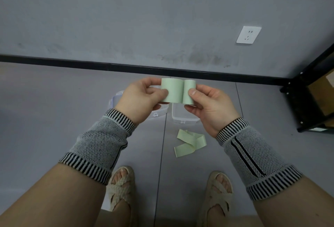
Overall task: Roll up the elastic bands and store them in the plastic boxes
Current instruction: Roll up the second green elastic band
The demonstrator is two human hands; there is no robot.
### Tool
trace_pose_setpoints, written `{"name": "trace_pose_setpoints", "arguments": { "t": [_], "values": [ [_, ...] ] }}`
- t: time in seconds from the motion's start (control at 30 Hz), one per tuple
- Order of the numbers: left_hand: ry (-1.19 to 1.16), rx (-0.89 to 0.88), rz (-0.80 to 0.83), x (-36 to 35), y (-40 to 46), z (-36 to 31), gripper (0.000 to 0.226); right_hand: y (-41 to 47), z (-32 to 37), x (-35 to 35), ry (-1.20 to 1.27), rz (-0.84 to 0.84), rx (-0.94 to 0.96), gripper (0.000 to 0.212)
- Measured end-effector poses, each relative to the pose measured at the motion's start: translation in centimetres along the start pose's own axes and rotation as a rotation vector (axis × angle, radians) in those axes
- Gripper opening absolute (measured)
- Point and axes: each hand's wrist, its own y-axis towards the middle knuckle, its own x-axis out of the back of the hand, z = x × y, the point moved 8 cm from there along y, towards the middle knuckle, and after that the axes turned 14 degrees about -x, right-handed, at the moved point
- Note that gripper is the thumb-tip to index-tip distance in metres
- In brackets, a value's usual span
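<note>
Your forearms wear striped knit wrist sleeves (101,145). Your left hand (139,98) pinches the flat end of a pale green elastic band (178,91), and your right hand (209,105) grips its rolled end between thumb and fingers. Below on the floor sit two clear plastic boxes (182,118) and a loose green band (191,142). No lettering is readable.

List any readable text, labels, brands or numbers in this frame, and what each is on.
None readable.
Green elastic band held in both hands: plain, no print.
Loose elastic band on the floor: plain.
Clear plastic boxes: no label visible.
Wall socket: only the pin holes, no marking legible.
Cardboard box on the black shelf: a pale patch that may be a label, too blurred to read.
</note>
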Motion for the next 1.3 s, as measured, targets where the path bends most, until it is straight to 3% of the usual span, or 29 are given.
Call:
{"name": "trace_pose_setpoints", "arguments": {
  "t": [0.3, 0.5, 0.77, 1.03, 1.3],
  "values": [
    [0.111, -0.057, -0.063, 1.3, 0.1, -0.5, 0.025, 0.0, 0.3, 0.3, -0.093, -0.050, 0.039, 0.017],
    [0.175, -0.119, -0.001, -0.7, -0.3, -1.2, 0.025, -0.4, 0.8, 1.2, -0.210, -0.232, 0.113, 0.012],
    [0.076, -0.126, 0.007, -1.1, -0.2, -1.7, 0.028, -0.8, 0.8, 0.5, -0.349, -0.314, 0.193, 0.022],
    [0.110, -0.092, -0.012, -1.1, 0.0, -1.2, 0.035, -1.1, 0.7, -0.7, -0.399, -0.306, 0.201, 0.026],
    [0.158, -0.098, -0.025, -0.1, -0.2, -1.8, 0.020, -1.1, 1.0, -0.6, -0.397, -0.285, 0.220, 0.023]
  ]
}}
